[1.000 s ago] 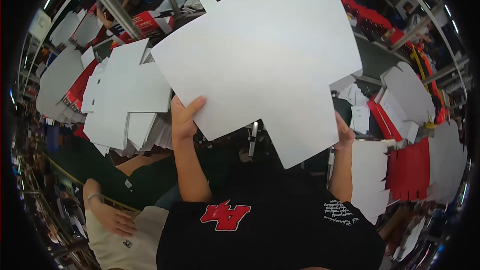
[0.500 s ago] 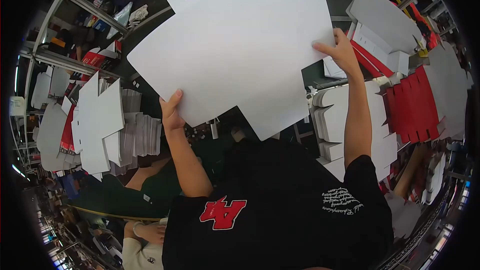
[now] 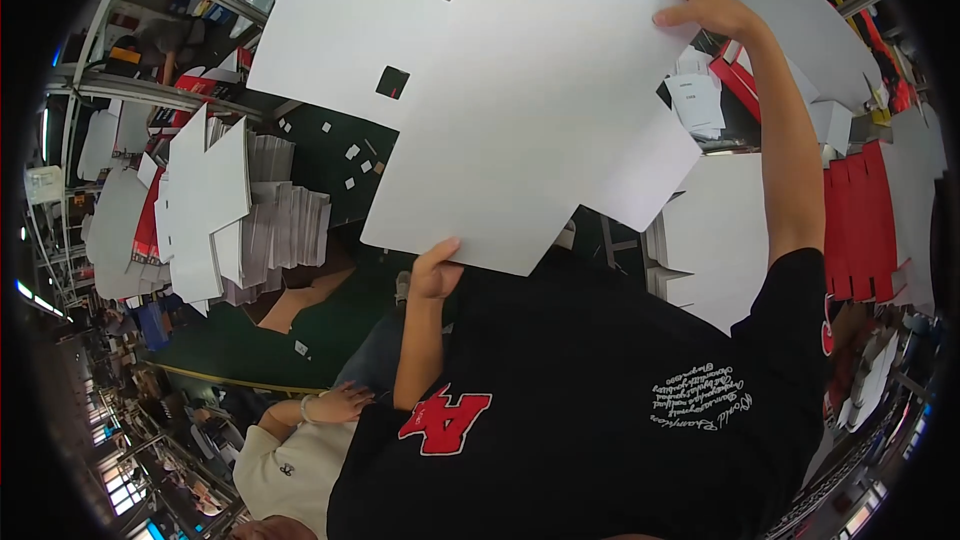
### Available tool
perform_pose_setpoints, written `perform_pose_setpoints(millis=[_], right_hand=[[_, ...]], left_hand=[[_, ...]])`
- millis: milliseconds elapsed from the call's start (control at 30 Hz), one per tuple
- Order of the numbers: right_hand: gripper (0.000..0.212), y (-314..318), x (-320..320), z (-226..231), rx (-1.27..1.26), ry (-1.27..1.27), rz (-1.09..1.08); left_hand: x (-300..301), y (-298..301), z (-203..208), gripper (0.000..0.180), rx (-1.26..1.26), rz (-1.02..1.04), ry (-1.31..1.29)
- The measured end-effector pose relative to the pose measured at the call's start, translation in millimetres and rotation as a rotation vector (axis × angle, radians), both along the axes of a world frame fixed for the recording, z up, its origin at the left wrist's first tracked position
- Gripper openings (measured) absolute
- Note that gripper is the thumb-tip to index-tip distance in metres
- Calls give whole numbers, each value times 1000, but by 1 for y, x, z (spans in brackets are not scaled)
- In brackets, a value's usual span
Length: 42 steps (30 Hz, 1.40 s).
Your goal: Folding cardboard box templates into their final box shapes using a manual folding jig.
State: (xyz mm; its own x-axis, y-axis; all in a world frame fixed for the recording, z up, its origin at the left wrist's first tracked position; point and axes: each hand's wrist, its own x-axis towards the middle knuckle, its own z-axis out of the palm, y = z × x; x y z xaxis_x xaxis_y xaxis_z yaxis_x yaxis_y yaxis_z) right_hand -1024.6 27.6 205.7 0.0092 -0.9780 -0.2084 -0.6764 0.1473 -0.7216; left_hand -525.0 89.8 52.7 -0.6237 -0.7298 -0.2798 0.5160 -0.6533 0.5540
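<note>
A large white die-cut cardboard sheet (image 3: pixel 520 100) with notched edges and two square holes is held up in front of me. My left hand (image 3: pixel 437 270) grips its lower edge, thumb on the near face. At the sheet's upper right edge, my right hand (image 3: pixel 708 6) pinches it, also with the thumb on the near face. The fingers behind the board are hidden. The sheet is tilted, and its top runs out of the picture.
To the left stands a stack of white cut cardboard sheets (image 3: pixel 215 205). Another white stack (image 3: pixel 715 230) is at the right, beside red cardboard pieces (image 3: pixel 858 225). Small scraps (image 3: pixel 352 152) litter the green floor. A person in a cream shirt (image 3: pixel 290 460) is close at lower left.
The sheet has turned clockwise, bringing its square holes further into view. My right hand has moved up and right, and my left hand right and down along with the lower edge.
</note>
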Motion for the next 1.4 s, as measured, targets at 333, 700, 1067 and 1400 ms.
perform_pose_setpoints(millis=[333, 700, 1067, 1400], right_hand=[[100, -94, 113, -8, -79, 539, 230], [102, -106, 142, -5, 61, 483, 46], [103, -116, 170, 21, 189, 342, 193], [69, -103, 157, -21, 589, -284, 200]], left_hand=[[-3, 54, -4, 52, -282, -256, -740], [50, 21, 25, 79, -457, 255, -945], [20, -45, 73, 100, -2003, -733, -1327], [3, -36, 17, 49, -2554, -160, -1407]])
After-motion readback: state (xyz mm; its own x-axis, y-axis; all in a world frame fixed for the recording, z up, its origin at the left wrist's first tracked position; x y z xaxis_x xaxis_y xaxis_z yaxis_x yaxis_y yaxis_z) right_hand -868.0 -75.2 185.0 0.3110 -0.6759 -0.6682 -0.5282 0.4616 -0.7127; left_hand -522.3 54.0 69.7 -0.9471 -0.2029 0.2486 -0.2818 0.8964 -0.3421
